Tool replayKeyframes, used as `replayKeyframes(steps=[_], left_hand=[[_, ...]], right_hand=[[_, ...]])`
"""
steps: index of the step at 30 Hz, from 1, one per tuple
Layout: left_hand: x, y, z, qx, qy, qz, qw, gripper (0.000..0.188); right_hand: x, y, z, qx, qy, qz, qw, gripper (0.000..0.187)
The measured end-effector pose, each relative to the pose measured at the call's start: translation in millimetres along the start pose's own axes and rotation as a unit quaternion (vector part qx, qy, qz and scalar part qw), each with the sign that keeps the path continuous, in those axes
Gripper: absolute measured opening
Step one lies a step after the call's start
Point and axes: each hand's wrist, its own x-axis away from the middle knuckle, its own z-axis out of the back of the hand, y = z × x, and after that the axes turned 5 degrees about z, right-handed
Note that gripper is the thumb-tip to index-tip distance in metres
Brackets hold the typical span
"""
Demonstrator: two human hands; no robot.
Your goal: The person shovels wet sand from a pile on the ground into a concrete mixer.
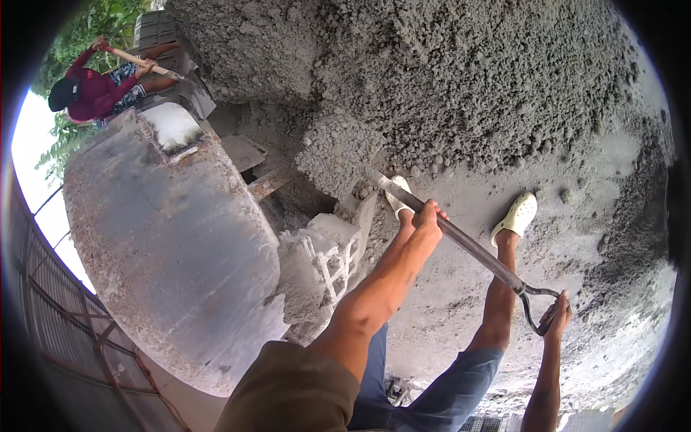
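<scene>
A long-shafted shovel (479, 252) slants across the middle of the view. My left hand (429, 217) is wrapped round its dark shaft, partway down toward the blade. At the other end my right hand (557, 315) grips the D-shaped handle. Damp grey mix (338, 153) is heaped where the blade lies, hiding most of it. This load sits beside a metal frame under the big rounded drum (173, 252), with the large grey pile (489, 79) just beyond it.
Crusted concrete blocks (324, 252) stand between the drum and my left arm. My feet, in pale clogs (520, 214), are on the dusty grey floor (446, 302). At upper left another person (97, 93) holds a wooden-handled shovel (137, 59). Corrugated sheeting (79, 338) borders the lower left.
</scene>
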Motion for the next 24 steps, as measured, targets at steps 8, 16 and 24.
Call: replayKeyframes(steps=[8,16,24], left_hand=[[164.5,-67.1,7.4,-0.224,-0.254,-0.002,0.941,0.024],[132.1,-24.6,45.1,0.053,-0.272,0.022,0.961,0.021],[-33.5,50.5,60.2,0.018,-0.171,0.005,0.985,0.024]], right_hand=[[24.9,56.9,186.6,0.249,-0.301,-0.354,0.85,0.068],[118.9,-24.7,92.9,-0.034,0.053,-0.006,0.998,0.043],[223.8,-58.0,-87.3,0.041,-0.106,0.205,0.972,0.033]])
